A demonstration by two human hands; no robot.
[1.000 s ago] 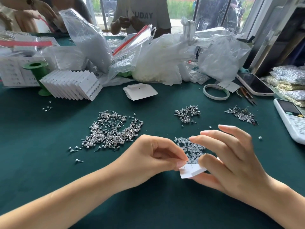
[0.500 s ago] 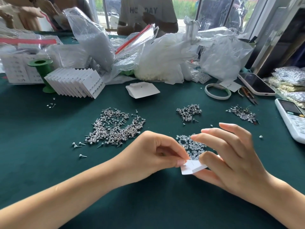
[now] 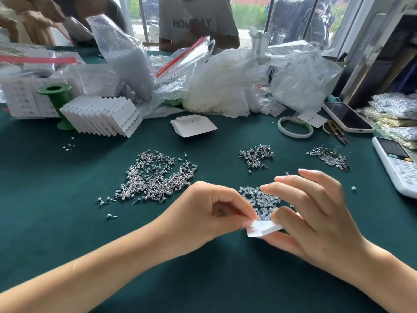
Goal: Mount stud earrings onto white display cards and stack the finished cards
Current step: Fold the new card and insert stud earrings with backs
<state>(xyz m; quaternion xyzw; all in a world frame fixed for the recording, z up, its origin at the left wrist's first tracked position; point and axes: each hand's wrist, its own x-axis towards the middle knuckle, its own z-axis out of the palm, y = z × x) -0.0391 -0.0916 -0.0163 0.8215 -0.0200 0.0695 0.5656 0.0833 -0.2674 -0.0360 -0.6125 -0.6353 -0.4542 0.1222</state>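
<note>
A small white display card [image 3: 262, 230] is pinched between both hands just above the green table. My right hand [image 3: 316, 213] holds its right side from above and below. My left hand [image 3: 209, 213] pinches a stud earring at the card's left edge; a thin post shows inside the curled fingers. A big heap of silver stud earrings [image 3: 155, 177] lies left of the hands. Clear earring backs [image 3: 259, 199] are scattered right behind the card. A leaning row of finished cards [image 3: 101, 116] stands at the back left. One loose card [image 3: 193, 125] lies at the back centre.
Two smaller stud piles [image 3: 256, 155] [image 3: 328, 157] lie further back. A tape roll [image 3: 294, 127], scissors [image 3: 336, 132], a phone [image 3: 346, 116] and a white calculator [image 3: 397, 164] sit at the right. Plastic bags [image 3: 225, 82] and a green spool [image 3: 56, 102] crowd the back; other people work across the table.
Both hands and the card stay in nearly the same place. My left fingertips have pressed closer onto the card's left edge.
</note>
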